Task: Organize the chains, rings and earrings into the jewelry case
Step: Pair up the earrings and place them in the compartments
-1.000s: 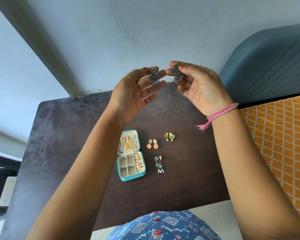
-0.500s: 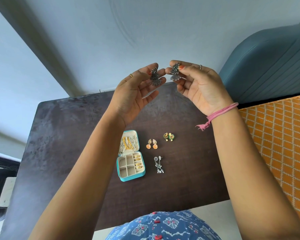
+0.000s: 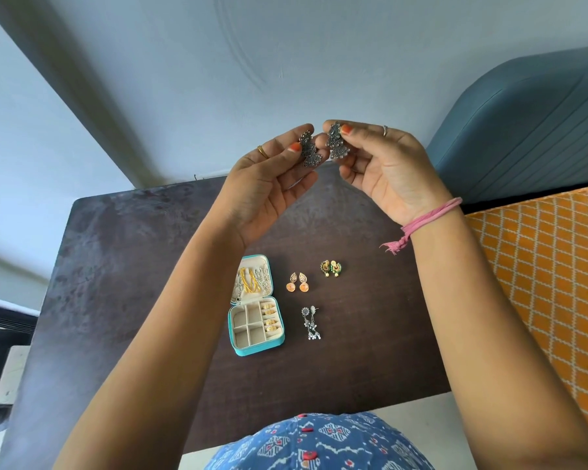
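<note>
Earrings (image 3: 311, 153) of dark metal were pinched one in each hand, left hand (image 3: 268, 184) and right hand (image 3: 384, 171), above the case (image 3: 257, 347) already holding chains and rings, three pairs below unpacked.

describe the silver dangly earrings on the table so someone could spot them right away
On the dark table, find the open teal jewelry case. Just right of its tray lie the silver earrings. Unlike the orange pair and green pair beyond them, they are colourless, long and dangling.
</note>
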`<action>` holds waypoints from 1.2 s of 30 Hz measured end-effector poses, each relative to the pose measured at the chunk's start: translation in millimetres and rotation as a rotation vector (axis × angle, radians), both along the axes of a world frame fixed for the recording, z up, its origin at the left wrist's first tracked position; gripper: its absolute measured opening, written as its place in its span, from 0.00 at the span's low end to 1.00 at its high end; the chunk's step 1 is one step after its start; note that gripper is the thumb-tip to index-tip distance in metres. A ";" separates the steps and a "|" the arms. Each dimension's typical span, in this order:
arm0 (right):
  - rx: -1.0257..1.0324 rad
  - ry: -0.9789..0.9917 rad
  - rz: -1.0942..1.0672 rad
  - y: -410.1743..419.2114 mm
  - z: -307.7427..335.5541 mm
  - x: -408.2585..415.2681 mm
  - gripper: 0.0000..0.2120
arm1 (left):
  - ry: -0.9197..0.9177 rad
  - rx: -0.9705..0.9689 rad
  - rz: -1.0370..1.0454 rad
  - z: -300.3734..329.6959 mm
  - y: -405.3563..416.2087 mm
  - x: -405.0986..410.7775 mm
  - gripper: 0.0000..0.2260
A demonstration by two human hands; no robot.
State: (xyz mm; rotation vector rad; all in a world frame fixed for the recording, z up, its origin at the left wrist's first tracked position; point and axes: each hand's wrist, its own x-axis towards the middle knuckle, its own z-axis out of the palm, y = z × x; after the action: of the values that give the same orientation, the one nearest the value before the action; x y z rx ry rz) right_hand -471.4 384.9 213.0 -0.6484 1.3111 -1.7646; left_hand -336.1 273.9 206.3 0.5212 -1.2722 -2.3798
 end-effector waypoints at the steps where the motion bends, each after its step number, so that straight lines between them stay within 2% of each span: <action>1: 0.002 0.001 0.004 -0.3 0.2 0.0 0.09 | 0.003 0.005 0.000 -0.5 -0.4 0.2 0.12; 13: 0.020 0.005 0.029 -1.7 -3.0 -0.2 0.09 | -0.030 -0.076 -0.001 -4.2 -4.6 1.4 0.11; 20: 0.072 0.051 -0.008 -2.1 -6.5 0.7 0.10 | -0.019 -0.065 -0.008 -8.3 -2.9 -0.7 0.11; 29: 0.077 0.039 -0.016 0.1 -8.8 -1.4 0.10 | -0.026 -0.099 -0.047 -9.6 -2.9 -2.6 0.13; 33: 0.076 0.003 -0.028 0.8 -10.5 -3.8 0.13 | -0.032 -0.081 -0.043 -10.3 -2.5 -4.5 0.14; 36: 0.074 -0.017 -0.002 3.1 -13.1 -6.3 0.11 | -0.053 -0.052 -0.037 -11.4 -1.6 -7.5 0.14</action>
State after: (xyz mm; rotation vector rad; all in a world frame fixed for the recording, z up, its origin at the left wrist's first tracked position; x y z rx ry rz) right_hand -477.6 388.0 199.9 -0.5900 1.3595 -1.7103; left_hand -343.6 272.3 194.9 0.5533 -1.3746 -2.3701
